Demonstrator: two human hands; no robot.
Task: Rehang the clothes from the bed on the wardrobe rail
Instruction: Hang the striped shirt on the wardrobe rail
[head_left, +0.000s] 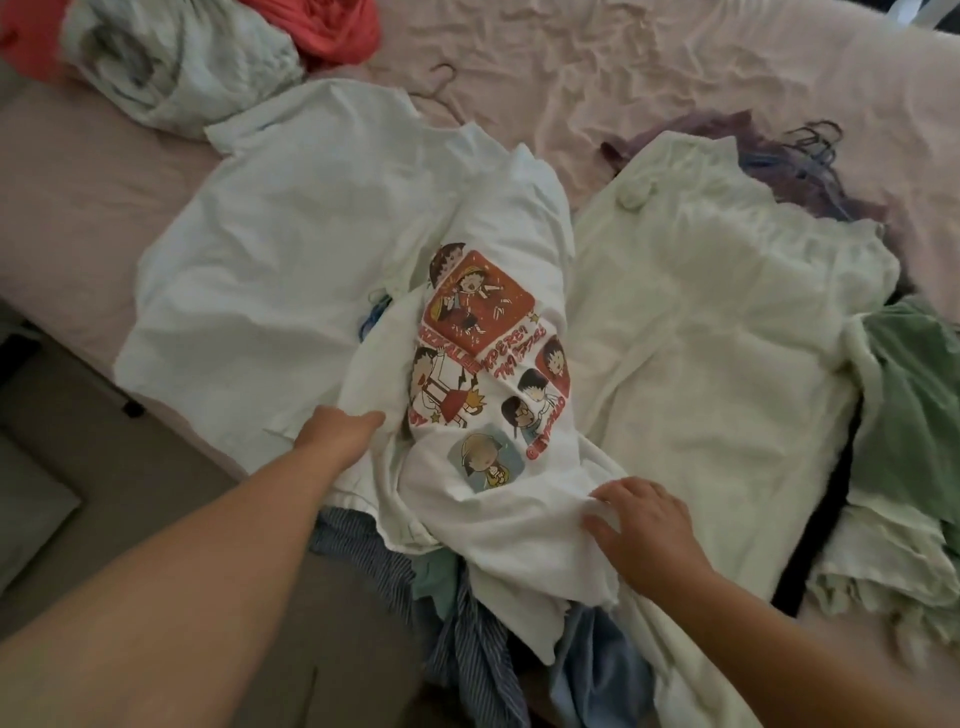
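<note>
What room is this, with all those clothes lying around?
Most likely a bedroom. Shirts, like the cartoon T-shirt, are spread over a bed with a wrinkled pink sheet, and clothes hangers lie on it too.

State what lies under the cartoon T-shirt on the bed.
Below the cartoon T-shirt, a striped shirt and blue cloth poke out near its bottom end, and a blue hanger shows at its left edge. The rest underneath is covered.

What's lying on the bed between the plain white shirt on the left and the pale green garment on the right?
The white cartoon-print T-shirt, bunched lengthwise in the head view. The left hand grips its left edge; the right hand rests at its lower right.
</note>
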